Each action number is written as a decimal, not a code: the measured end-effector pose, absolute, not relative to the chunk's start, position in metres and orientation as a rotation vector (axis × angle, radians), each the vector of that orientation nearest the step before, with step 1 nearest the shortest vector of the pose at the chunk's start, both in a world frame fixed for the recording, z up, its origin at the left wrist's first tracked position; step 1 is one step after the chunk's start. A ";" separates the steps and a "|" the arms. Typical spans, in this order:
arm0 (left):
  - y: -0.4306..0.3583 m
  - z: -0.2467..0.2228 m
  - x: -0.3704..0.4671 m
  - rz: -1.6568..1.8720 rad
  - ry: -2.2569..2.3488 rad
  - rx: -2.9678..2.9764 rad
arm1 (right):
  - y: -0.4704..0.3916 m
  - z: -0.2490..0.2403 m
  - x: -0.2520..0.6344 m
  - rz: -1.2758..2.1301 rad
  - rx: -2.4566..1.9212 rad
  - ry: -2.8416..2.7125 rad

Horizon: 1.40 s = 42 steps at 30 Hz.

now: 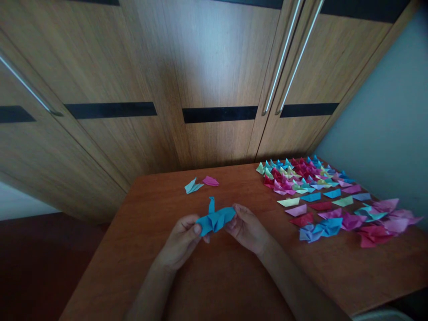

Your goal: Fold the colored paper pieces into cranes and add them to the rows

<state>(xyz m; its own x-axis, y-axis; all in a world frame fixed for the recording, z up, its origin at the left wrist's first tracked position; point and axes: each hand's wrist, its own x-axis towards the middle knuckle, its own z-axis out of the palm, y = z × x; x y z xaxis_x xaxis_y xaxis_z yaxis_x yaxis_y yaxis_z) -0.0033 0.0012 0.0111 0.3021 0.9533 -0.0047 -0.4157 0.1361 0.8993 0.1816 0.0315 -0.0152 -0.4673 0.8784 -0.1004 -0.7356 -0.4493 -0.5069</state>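
Blue paper crane [215,219] is held over the middle of the wooden table [133,249], wings spread and a narrow point upright. The left hand [183,238] is curled nearly closed, thumb on top of one wing, pinching its end. The right hand [247,226] is partly closed, fingertips gripping the opposite wing's end. Toward the table's far edge lie a pale green folded paper [193,186] and a pink folded paper [211,181]. Pointed paper pieces [294,178] crowd the table's far right corner; flat slanted pieces [310,197] and looser folded papers [374,234] lie along its right side, their visible faces plain-coloured.
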 end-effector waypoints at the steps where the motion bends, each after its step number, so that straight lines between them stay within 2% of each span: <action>1: 0.001 0.011 -0.003 1.124 0.713 0.961 | 0.032 -0.015 0.182 2.027 -0.435 -0.474; 10: 0.005 0.008 -0.006 1.065 0.831 1.088 | 0.038 -0.013 0.188 1.902 -0.572 -0.636; 12: 0.007 0.008 -0.006 1.029 0.958 1.183 | 0.041 -0.011 0.193 1.718 -0.737 -0.776; 15: 0.010 0.008 -0.003 0.990 1.095 1.284 | 0.043 -0.005 0.201 1.249 -0.971 -0.997; 18: 0.012 0.008 0.000 0.975 1.116 1.333 | 0.034 0.000 0.202 0.941 -1.051 -1.207; 24: 0.012 0.006 0.003 0.980 1.091 1.367 | 0.006 -0.002 0.191 0.809 -1.155 -1.579; 32: 0.012 0.001 0.007 0.784 1.018 1.443 | -0.002 -0.004 0.194 0.503 -1.253 -1.636; 42: 0.017 0.001 0.001 0.636 1.049 1.558 | -0.076 -0.017 0.268 -0.035 -1.513 -1.575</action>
